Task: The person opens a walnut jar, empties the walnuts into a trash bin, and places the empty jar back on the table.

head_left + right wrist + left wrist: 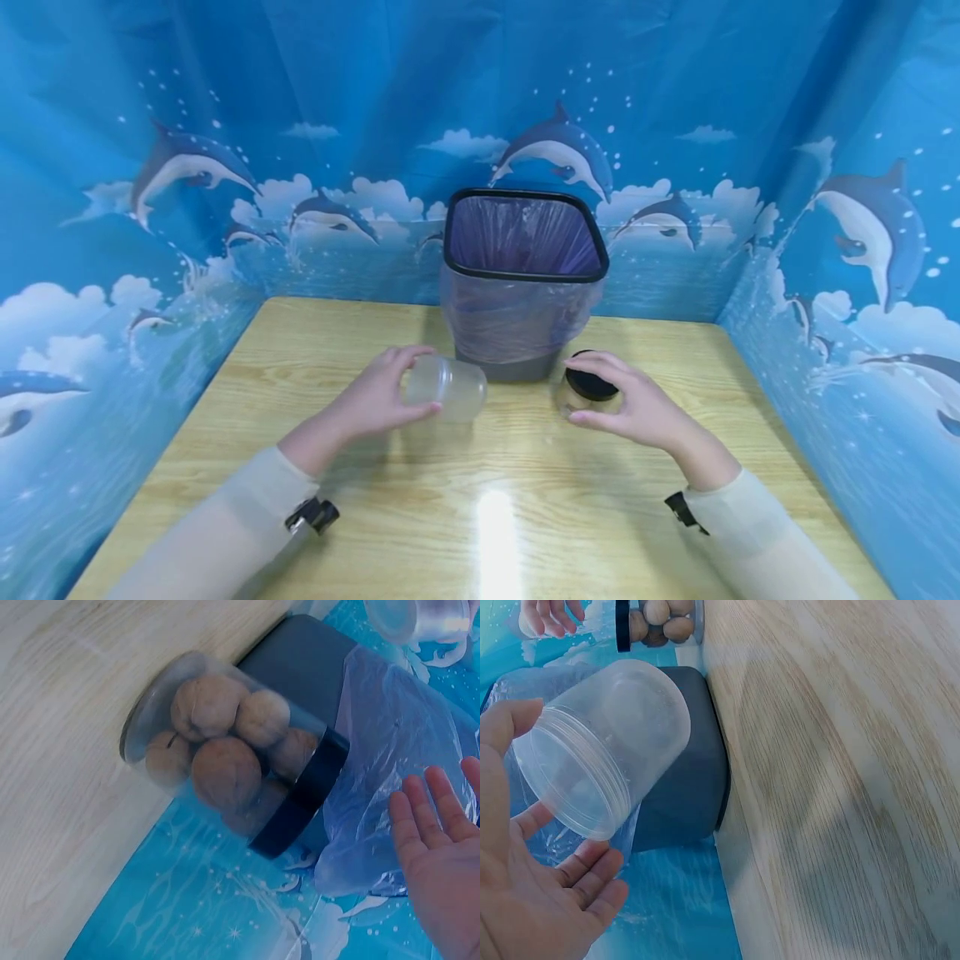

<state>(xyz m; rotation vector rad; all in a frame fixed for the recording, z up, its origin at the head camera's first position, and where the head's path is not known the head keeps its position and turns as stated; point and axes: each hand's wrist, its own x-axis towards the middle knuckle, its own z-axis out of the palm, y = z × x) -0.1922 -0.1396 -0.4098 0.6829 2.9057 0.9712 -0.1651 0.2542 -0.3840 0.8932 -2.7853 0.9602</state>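
Observation:
My left hand (pixel 375 396) grips a clear plastic jar (pixel 459 388) around its threaded mouth, thumb at one side and fingertips at the other. The jar has no lid, lies tilted sideways in the air, and nothing shows inside it in the left wrist view. On the table, a see-through jar (pixel 169 724) holds several walnuts (pixel 226 772) under a black lid (pixel 304 795). Beside this jar is my right hand (pixel 637 404), its thumb and fingers spread on either side in the head view. The right wrist view shows those fingers extended, with a gap to the lid.
A grey bin (pixel 517 367) lined with a purple plastic bag (pixel 510 312) stands at the table's back edge, between and behind the two jars. Blue dolphin-printed curtains (pixel 360 100) enclose the wooden table (pixel 360 533) at the back and sides.

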